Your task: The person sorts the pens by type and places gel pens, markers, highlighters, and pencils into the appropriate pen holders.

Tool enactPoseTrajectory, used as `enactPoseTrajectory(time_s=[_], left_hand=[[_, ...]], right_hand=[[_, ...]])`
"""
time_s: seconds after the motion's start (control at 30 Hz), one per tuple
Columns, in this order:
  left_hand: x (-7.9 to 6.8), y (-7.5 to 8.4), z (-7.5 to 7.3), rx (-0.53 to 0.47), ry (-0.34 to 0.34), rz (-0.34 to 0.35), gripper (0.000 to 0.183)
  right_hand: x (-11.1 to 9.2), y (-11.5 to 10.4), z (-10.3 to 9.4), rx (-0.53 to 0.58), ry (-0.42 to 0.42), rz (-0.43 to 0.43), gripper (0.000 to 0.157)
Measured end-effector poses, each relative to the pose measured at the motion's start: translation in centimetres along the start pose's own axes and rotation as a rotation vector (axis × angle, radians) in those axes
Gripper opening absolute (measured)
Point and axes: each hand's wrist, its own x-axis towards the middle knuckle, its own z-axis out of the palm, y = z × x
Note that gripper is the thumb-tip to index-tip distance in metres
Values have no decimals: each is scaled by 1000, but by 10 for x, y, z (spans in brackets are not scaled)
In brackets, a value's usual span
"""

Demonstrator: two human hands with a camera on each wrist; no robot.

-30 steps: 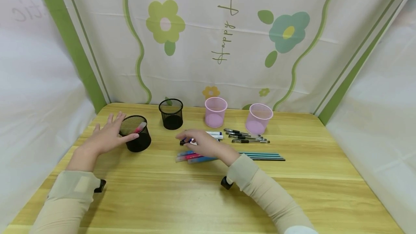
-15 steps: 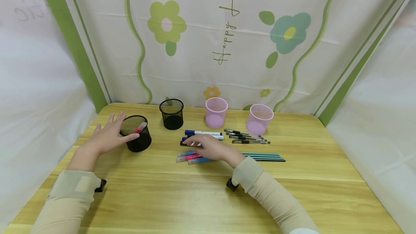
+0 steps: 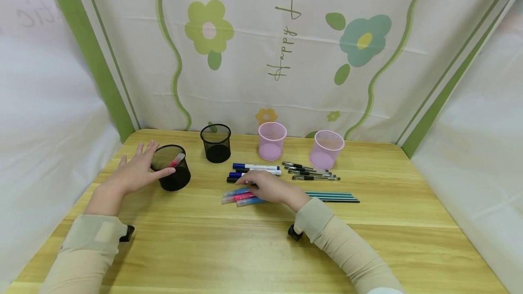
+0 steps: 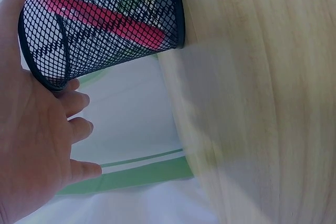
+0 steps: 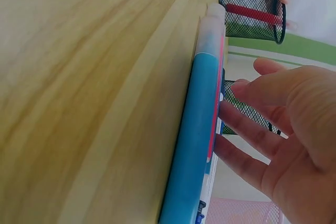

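My left hand [image 3: 132,173] rests at the rim of the black mesh pen cup [image 3: 176,181] at the left, its fingers spread and its thumb over the near side. Inside that cup leans a pink highlighter [image 4: 105,19]. Over the middle of the table, my right hand [image 3: 273,187] has loosely bent fingers, with fingertips close to a pink highlighter [image 3: 241,197] and two blue ones, such as the nearest blue highlighter [image 5: 194,129]. Nothing shows between its thumb and fingers in the right wrist view. Several whiteboard markers [image 3: 257,167] lie just behind, partly hidden by this hand.
A second black mesh cup [image 3: 216,152] and two pink mesh cups, the left pink cup [image 3: 271,142] and the right pink cup [image 3: 325,151], stand along the back. Several black gel pens [image 3: 312,177] and teal pencils [image 3: 333,195] lie right of my right hand. A printed curtain [image 3: 310,94] hangs behind the table.
My right hand has drawn back from the whiteboard markers, a little rightward and nearer, to over the highlighters. My left hand and its cup have stayed in place.
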Motion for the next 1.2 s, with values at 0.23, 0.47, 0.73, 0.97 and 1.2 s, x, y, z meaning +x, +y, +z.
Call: enactPoseTrajectory(time_s=[0.23, 0.47, 0.73, 0.97, 1.2], left_hand=[[1, 0, -1, -5, -3, -1, 113], [1, -1, 0, -1, -4, -2, 111], [2, -2, 0, -2, -1, -6, 112], [2, -3, 0, -1, -1, -4, 112], [2, -3, 1, -6, -3, -3, 112]], right_hand=[[2, 0, 0, -33, -14, 10, 38], [3, 0, 1, -119, -35, 43, 41], [7, -2, 3, -167, -45, 72, 42], [11, -4, 5, -215, -56, 90, 44], [12, -6, 3, -256, -65, 63, 55]])
